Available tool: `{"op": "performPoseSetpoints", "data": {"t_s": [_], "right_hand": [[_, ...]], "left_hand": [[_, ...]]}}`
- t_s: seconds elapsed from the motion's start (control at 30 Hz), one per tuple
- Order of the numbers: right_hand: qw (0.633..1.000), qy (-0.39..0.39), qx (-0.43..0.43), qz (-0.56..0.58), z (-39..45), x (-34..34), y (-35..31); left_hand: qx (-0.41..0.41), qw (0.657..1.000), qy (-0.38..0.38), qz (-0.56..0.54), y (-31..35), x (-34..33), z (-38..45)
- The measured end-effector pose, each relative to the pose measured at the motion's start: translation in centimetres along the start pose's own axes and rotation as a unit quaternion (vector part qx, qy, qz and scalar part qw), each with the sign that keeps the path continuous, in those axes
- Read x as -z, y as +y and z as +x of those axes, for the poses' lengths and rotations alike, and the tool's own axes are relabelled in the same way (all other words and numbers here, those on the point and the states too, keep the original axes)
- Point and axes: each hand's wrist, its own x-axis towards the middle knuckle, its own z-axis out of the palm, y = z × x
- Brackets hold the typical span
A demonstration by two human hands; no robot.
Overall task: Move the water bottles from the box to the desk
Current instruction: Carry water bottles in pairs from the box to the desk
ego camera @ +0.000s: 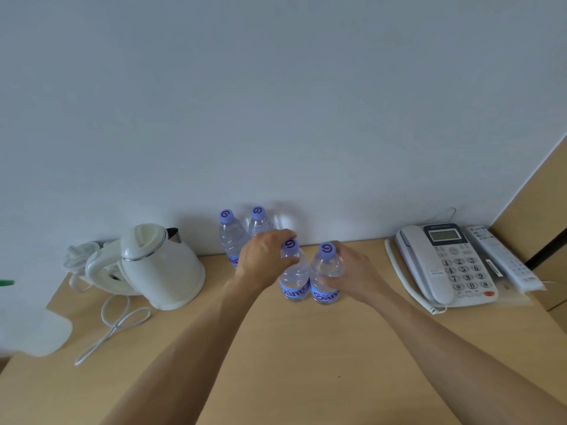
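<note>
Bottles (294,271) upright on desk (276,348); both hands (264,259) grip one each.

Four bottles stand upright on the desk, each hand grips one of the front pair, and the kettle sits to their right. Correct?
Not quite: the head view shows the kettle to the left of the bottles; the phone is on the right. The hands each grip one of the front pair on the desk.

We see four clear bottles (295,273) with purple caps (290,244) bearing a darker swirl, and blue labels (294,292) with white lettering. The desk (276,348) is pale tan wood, the wall (276,102) plain white. The kettle (159,266) is cream with a silver band, the telephone (445,265) white with a grey screen and one orange button.
</note>
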Motion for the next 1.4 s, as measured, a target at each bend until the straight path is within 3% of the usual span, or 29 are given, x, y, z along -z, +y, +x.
{"op": "performPoseSetpoints", "data": {"t_s": [0.27, 0.53, 0.7, 1.07, 1.4], "right_hand": [[0.999, 0.020, 0.011, -0.027, 7.0, 4.1, 2.4], [0.999, 0.031, 0.000, -0.018, 11.0, 6.5, 3.4], [0.997, 0.068, -0.016, -0.023, 12.7, 7.6, 3.4], [0.986, 0.144, -0.055, -0.055, 15.1, 8.7, 1.6], [0.962, 0.225, -0.151, -0.046, 15.1, 9.0, 3.6]], "left_hand": [[-0.032, 0.987, -0.013, 0.159, 2.4, -0.5, 10.8], [-0.014, 0.973, -0.010, 0.231, 4.0, -1.2, 20.6], [-0.052, 0.961, -0.015, 0.270, 5.8, -1.2, 26.2], [-0.108, 0.956, -0.024, 0.271, 7.6, -1.0, 33.0], [-0.165, 0.956, -0.058, 0.237, 10.1, -3.9, 34.3]]}}
